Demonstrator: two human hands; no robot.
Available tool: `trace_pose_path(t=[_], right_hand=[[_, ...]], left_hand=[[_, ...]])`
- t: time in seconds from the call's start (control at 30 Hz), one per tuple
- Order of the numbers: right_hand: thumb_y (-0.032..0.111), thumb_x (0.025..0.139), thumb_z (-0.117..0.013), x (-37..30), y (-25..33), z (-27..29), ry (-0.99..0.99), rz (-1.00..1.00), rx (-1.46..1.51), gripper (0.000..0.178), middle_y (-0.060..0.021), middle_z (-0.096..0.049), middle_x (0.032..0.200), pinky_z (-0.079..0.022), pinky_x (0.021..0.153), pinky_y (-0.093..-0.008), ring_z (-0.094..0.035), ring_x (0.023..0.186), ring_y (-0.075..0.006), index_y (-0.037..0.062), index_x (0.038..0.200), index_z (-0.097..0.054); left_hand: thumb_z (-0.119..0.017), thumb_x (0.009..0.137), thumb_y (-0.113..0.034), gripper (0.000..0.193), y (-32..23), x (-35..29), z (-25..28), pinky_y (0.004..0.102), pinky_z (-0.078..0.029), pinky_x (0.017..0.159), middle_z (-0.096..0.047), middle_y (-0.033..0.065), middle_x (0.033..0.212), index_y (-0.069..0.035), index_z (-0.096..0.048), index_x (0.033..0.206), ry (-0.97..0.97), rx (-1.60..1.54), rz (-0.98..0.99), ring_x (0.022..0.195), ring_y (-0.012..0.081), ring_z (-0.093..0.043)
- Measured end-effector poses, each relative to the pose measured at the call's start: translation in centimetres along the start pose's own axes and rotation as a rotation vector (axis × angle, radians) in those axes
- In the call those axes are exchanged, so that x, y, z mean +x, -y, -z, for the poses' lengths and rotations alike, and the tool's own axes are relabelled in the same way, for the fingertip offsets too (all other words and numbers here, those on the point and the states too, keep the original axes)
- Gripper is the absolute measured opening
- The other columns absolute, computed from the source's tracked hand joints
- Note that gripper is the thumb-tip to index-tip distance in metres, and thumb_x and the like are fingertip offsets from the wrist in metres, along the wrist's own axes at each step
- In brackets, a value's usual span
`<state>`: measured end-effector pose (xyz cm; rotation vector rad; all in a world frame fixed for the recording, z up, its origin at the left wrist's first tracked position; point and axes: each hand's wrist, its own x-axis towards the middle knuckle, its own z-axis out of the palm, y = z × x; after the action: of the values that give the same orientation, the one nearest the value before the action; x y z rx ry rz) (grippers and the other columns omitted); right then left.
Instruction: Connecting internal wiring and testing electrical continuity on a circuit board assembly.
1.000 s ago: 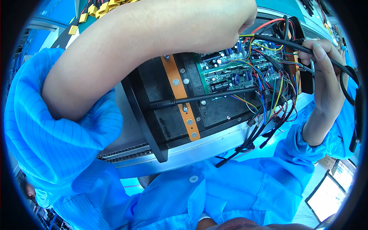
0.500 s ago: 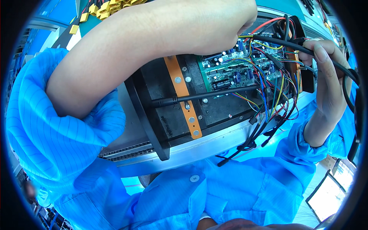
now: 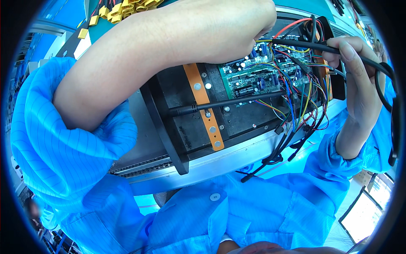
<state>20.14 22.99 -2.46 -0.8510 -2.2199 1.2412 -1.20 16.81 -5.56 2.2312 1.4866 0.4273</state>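
My left hand (image 3: 241, 34) reaches across a black open-topped device housing (image 3: 186, 135). It is closed around the thin yellow and dark wires (image 3: 264, 40) coming out of a black sheathed cable (image 3: 296, 42); its fingertips are mostly hidden behind the hand. At the housing's right end, my right hand (image 3: 357, 63) pinches the same cable between thumb and fingers. Below the stretched cable lie green circuit boards (image 3: 245, 80) with capacitors and bundles of coloured wires (image 3: 296, 101).
A second black cable (image 3: 237, 103) runs over an orange strip (image 3: 212, 130) and the boards. Several black leads (image 3: 275, 156) hang over the front metal edge (image 3: 228, 158). Yellow connectors (image 3: 122, 10) are piled at the back left. A red wire (image 3: 292, 26) loops behind the cable.
Both hands have shifted slightly to the left, carrying the black cable with them. Their grips look the same.
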Motion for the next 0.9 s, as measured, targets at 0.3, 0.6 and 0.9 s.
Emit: trace_pose_path(t=[0.3, 0.6, 0.9], right_hand=[[0.016, 0.089, -0.051, 0.7, -0.5, 0.6, -0.040, 0.015, 0.072, 0.025, -0.0125, -0.061, 0.084, -0.044, 0.067, -0.0241, -0.057, 0.071, -0.0154, -0.0059, 0.093, -0.061], [0.008, 0.081, -0.060, 1.5, -0.5, 2.2, 0.039, -0.175, 0.219, 0.015, -0.0178, -0.062, 0.079, -0.051, 0.059, -0.0234, -0.062, 0.066, -0.0193, -0.0061, 0.082, -0.061], [0.005, 0.081, -0.060, 2.7, -1.6, 0.9, -0.061, 0.050, 0.180, 0.014, -0.0109, -0.060, 0.057, -0.046, 0.041, -0.0148, -0.056, 0.042, -0.0121, -0.0080, 0.077, -0.060]], left_hand=[[-0.054, 0.074, -0.001, 0.012, 0.0, 0.0, -0.2, 0.0334, -0.048, 0.056, -0.059, 0.0170, 0.063, 0.005, -0.056, 0.065, 0.013, 0.055, -0.046, 0.056, 0.0288, -0.055], [-0.054, 0.073, -0.002, 0.009, -1.2, 0.9, -1.0, 0.0364, -0.048, 0.056, -0.059, 0.0173, 0.066, 0.005, -0.057, 0.069, 0.086, 0.050, -0.043, 0.058, 0.0308, -0.057], [-0.056, 0.076, -0.006, 0.009, 0.2, 0.6, 0.0, 0.0332, -0.046, 0.059, -0.057, 0.0133, 0.063, 0.000, -0.056, 0.070, 0.091, 0.161, -0.050, 0.056, 0.0267, -0.054]])
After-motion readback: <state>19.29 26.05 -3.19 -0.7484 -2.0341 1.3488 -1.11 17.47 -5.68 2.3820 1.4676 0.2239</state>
